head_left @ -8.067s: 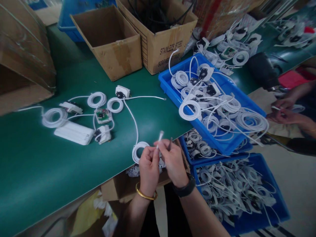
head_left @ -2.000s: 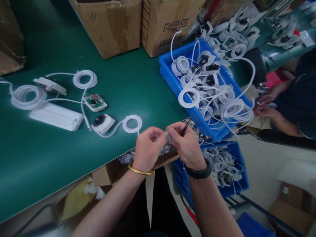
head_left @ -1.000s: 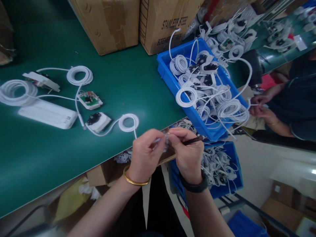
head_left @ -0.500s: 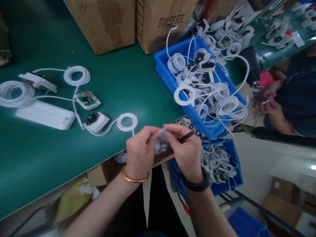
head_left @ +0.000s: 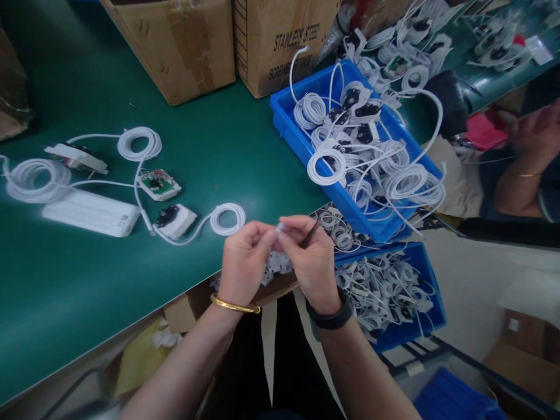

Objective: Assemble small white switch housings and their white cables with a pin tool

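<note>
My left hand (head_left: 244,255), with a gold bangle at the wrist, and my right hand (head_left: 307,260), with a black band, meet at the near edge of the green table (head_left: 210,146). Both pinch a small white cable end (head_left: 279,227) between their fingertips. A thin dark tool (head_left: 310,234) sticks out of my right hand's fingers. The cable's white coil (head_left: 227,219) lies just left of my hands and runs to a small white module (head_left: 176,220) with a black top.
A white power bank (head_left: 91,212), a green circuit board (head_left: 158,184) and more white coils lie at the left. Two cardboard boxes (head_left: 280,41) stand at the back. Blue bins (head_left: 350,157) of coiled cables sit right; another bin (head_left: 389,291) is lower. A co-worker's arm (head_left: 520,175) is far right.
My hands stay joined on the cable end; the dark tool has tilted more upright. The view has shifted slightly. The co-worker's hands have risen at the right.
</note>
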A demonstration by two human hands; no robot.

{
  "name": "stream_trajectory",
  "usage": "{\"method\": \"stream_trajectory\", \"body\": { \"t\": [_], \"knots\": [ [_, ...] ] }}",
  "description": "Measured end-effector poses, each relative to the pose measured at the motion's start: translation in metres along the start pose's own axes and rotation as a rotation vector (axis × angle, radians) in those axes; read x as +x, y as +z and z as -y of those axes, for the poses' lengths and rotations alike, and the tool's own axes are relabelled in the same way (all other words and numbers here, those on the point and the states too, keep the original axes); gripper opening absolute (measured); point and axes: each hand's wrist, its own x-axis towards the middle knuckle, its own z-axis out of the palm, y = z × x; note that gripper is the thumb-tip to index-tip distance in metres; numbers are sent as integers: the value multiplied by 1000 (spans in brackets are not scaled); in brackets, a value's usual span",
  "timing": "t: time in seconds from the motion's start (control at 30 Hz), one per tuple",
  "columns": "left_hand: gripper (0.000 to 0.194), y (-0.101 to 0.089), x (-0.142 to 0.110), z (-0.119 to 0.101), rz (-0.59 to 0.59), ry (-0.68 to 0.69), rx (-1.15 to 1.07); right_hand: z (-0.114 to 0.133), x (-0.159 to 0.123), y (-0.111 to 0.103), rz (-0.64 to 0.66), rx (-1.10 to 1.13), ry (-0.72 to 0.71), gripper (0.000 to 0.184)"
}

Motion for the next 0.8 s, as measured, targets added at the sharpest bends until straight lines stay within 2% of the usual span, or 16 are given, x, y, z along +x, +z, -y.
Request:
{"method": "stream_trajectory", "body": {
  "t": [0.2,0.43,0.63,0.8],
  "knots": [
    [22,3,5,2,51,-124,-261,-2,1,1,-17,-44,-30,17],
    [26,0,10,0,179,-171,-348,-5,6,2,90,234,17,17],
    [17,-2,10,-5,142,-15,-133,-6,9,4,-61,159,-9,16],
    [13,-8,11,-6,110,86,161,-7,12,3,-81,125,30,18]
  ]
}}
